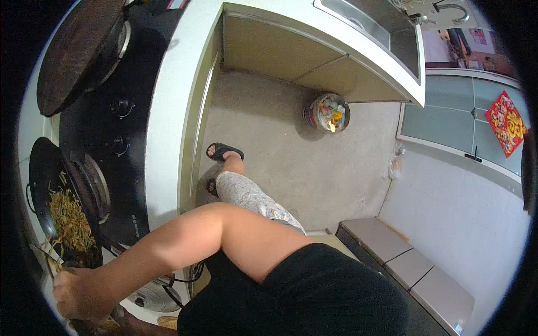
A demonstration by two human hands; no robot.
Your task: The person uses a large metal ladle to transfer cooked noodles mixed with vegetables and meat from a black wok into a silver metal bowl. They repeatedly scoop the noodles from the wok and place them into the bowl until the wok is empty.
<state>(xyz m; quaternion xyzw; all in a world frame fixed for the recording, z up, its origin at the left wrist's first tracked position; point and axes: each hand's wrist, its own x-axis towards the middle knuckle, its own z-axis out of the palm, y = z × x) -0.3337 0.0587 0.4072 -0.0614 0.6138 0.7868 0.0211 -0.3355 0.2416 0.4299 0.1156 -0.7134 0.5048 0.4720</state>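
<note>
At the lower left my right hand (80, 294) is closed, with a thin utensil (44, 256), perhaps chopsticks, reaching from it over the near rim of a black wok (40, 168). Cooked food in shreds or noodles (71, 218) lies in the wok, and some strands hang near the utensil. The wok sits on a black gas hob (130, 185). Below my right hand, a shaded forearm (143, 325), apparently my left, comes in at the bottom edge. My left hand is mostly hidden there, beside a blurred, see-through object (117, 313).
A second large dark pan (80, 50) stands on the far burner. A round lidded appliance (153, 298) and black cables are beside my forearm. The white counter edge (164, 138) borders the hob. A full waste bin (328, 113) stands on the floor by the cabinets.
</note>
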